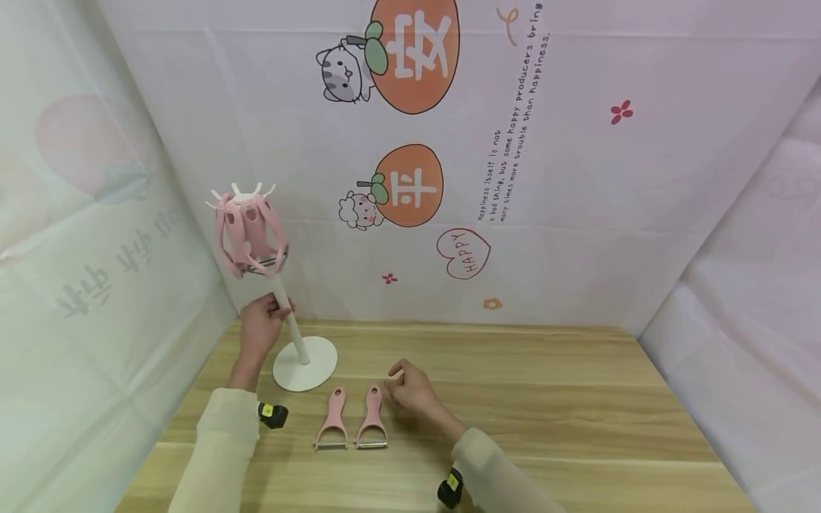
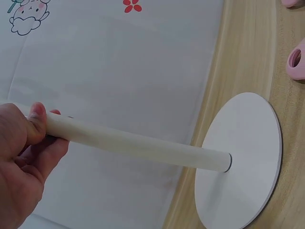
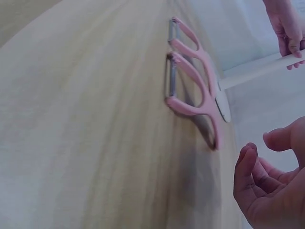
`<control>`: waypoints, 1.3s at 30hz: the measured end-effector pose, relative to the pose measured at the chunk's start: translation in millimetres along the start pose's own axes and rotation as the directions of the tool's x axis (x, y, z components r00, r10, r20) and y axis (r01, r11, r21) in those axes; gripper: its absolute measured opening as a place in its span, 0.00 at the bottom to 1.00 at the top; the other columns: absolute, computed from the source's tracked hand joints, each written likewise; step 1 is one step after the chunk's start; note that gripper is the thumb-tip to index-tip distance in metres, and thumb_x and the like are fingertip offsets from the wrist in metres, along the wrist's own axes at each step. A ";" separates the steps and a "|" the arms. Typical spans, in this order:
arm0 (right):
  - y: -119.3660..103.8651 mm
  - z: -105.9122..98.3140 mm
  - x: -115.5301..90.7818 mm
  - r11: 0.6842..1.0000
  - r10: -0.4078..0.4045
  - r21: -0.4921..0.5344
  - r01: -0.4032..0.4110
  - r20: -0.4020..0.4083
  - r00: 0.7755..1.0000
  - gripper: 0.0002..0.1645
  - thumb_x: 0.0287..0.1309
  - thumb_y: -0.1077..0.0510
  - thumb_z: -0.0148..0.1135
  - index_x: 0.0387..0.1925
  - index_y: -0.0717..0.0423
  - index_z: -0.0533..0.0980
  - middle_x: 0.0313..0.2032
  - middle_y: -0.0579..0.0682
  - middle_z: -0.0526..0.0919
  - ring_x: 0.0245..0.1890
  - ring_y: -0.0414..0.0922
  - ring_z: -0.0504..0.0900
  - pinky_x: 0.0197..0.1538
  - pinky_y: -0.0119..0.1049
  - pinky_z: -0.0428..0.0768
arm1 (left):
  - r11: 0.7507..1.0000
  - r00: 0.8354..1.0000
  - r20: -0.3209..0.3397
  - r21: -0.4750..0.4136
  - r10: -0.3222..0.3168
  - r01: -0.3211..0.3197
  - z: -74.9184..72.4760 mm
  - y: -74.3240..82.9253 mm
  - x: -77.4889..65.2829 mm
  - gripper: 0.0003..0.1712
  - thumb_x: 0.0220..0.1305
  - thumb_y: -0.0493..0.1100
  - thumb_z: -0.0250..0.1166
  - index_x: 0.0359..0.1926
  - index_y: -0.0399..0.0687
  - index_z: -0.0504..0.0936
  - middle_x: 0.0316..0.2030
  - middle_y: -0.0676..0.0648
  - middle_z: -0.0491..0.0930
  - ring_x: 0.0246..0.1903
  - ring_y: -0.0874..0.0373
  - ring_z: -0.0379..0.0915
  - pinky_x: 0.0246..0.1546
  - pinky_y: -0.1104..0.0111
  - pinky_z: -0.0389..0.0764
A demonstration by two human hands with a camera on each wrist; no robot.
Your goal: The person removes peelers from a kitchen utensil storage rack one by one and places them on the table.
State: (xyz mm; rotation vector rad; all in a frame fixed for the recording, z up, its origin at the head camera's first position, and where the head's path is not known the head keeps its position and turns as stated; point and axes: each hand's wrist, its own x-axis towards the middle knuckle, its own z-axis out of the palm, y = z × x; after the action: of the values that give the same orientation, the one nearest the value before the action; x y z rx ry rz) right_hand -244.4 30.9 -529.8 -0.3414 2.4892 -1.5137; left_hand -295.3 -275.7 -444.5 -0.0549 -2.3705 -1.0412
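My left hand [image 1: 261, 324] grips the white pole of a hook stand [image 1: 291, 320], whose round base [image 2: 248, 157] rests on the table. Several pink peelers [image 1: 246, 231] hang from the hooks at its top. In the left wrist view, thumb and fingers wrap the pole. Two more pink peelers lie side by side on the table: a left peeler [image 1: 334, 413] and a right peeler [image 1: 373, 413], handles toward the back wall and blades toward me. Just right of the second handle hovers my right hand [image 1: 413, 388], its fingers loosely bent, thumb apart, holding nothing.
The wood-grain table [image 1: 545, 399] meets a white cloth backdrop [image 1: 545, 271] printed with cartoons and lettering. White cloth also covers both sides, with the left side cloth [image 1: 128, 320] close to the stand.
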 end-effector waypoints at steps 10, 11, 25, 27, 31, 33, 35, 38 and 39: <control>-21.8 -6.6 7.7 0.997 -0.062 -0.043 0.061 -0.036 0.997 0.12 0.65 0.62 0.61 0.47 0.65 0.74 0.25 0.52 0.81 0.27 0.59 0.84 0.23 0.30 0.77 | 0.999 0.998 -0.052 -0.027 -0.038 0.037 2.0 1.9 -1.2 0.06 0.59 0.28 0.69 0.37 0.26 0.85 0.35 0.28 0.86 0.40 0.34 0.85 0.43 0.46 0.85; -23.8 -6.4 8.4 0.997 -0.064 -0.043 0.062 -0.035 0.997 0.12 0.66 0.62 0.61 0.47 0.64 0.74 0.25 0.52 0.81 0.27 0.60 0.84 0.23 0.30 0.77 | 0.999 0.997 -0.057 -0.027 -0.043 0.041 1.6 1.9 -1.3 0.07 0.59 0.28 0.69 0.38 0.26 0.86 0.35 0.28 0.86 0.40 0.34 0.85 0.43 0.46 0.85; -85.8 -15.8 44.6 0.968 -0.251 -0.034 0.249 -0.041 0.967 0.09 0.67 0.61 0.59 0.46 0.63 0.76 0.32 0.59 0.85 0.26 0.42 0.80 0.28 0.31 0.80 | 0.999 0.999 -0.016 0.015 -0.038 0.039 -7.7 2.6 -0.5 0.10 0.57 0.31 0.72 0.39 0.27 0.86 0.36 0.29 0.86 0.38 0.36 0.86 0.40 0.47 0.86; -102.8 -20.6 52.3 0.957 -0.288 -0.046 0.286 -0.059 0.956 0.09 0.67 0.61 0.60 0.46 0.62 0.76 0.34 0.58 0.87 0.28 0.41 0.81 0.30 0.29 0.80 | 1.000 1.000 0.002 0.025 -0.019 0.019 -9.8 2.7 0.9 0.10 0.58 0.33 0.72 0.38 0.28 0.86 0.35 0.30 0.86 0.37 0.37 0.86 0.39 0.47 0.86; -134.3 -29.6 66.3 0.940 -0.339 -0.056 0.335 -0.081 0.937 0.12 0.68 0.58 0.60 0.50 0.59 0.77 0.43 0.56 0.87 0.41 0.46 0.85 0.43 0.33 0.84 | 0.999 0.998 0.059 0.047 0.020 -0.023 -11.2 -0.1 4.5 0.10 0.60 0.34 0.71 0.39 0.29 0.85 0.35 0.31 0.87 0.38 0.37 0.86 0.40 0.47 0.86; -149.1 -33.7 73.6 0.935 -0.355 -0.050 0.352 -0.076 0.932 0.15 0.69 0.56 0.60 0.53 0.57 0.77 0.48 0.55 0.86 0.48 0.48 0.85 0.51 0.37 0.84 | 0.999 0.996 0.087 0.029 0.025 -0.028 -10.0 -1.3 5.5 0.09 0.62 0.34 0.69 0.41 0.31 0.83 0.37 0.32 0.87 0.40 0.37 0.85 0.43 0.47 0.86; -164.5 -36.6 79.5 0.933 -0.360 -0.036 0.358 -0.065 0.931 0.18 0.70 0.54 0.59 0.57 0.55 0.76 0.52 0.53 0.85 0.54 0.48 0.83 0.57 0.39 0.83 | 1.000 0.994 0.108 -0.006 0.020 -0.020 -8.7 -1.9 5.4 0.09 0.63 0.34 0.68 0.42 0.32 0.82 0.39 0.32 0.86 0.42 0.37 0.85 0.46 0.47 0.85; -187.2 -36.0 87.1 0.920 -0.393 -0.021 0.392 -0.045 0.918 0.21 0.71 0.53 0.59 0.61 0.53 0.75 0.56 0.51 0.84 0.59 0.46 0.81 0.59 0.38 0.82 | 0.997 0.992 0.125 -0.073 -0.002 0.011 -8.2 -2.4 3.4 0.08 0.65 0.33 0.65 0.44 0.32 0.80 0.42 0.32 0.86 0.45 0.36 0.84 0.49 0.46 0.84; -194.0 -34.2 89.3 0.913 -0.408 -0.020 0.407 -0.041 0.912 0.21 0.71 0.53 0.58 0.62 0.53 0.74 0.57 0.50 0.83 0.60 0.45 0.81 0.60 0.37 0.82 | 0.997 0.992 0.123 -0.081 -0.007 0.017 -8.6 -3.0 2.7 0.08 0.66 0.33 0.65 0.44 0.32 0.79 0.42 0.32 0.86 0.45 0.36 0.83 0.49 0.46 0.84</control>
State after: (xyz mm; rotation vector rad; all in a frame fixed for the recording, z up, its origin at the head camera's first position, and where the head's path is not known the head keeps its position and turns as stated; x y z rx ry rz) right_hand -322.2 -53.8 -346.7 -0.8883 2.5740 -1.6638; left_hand -294.3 -284.3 -440.4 -0.1388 -2.4397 -1.1711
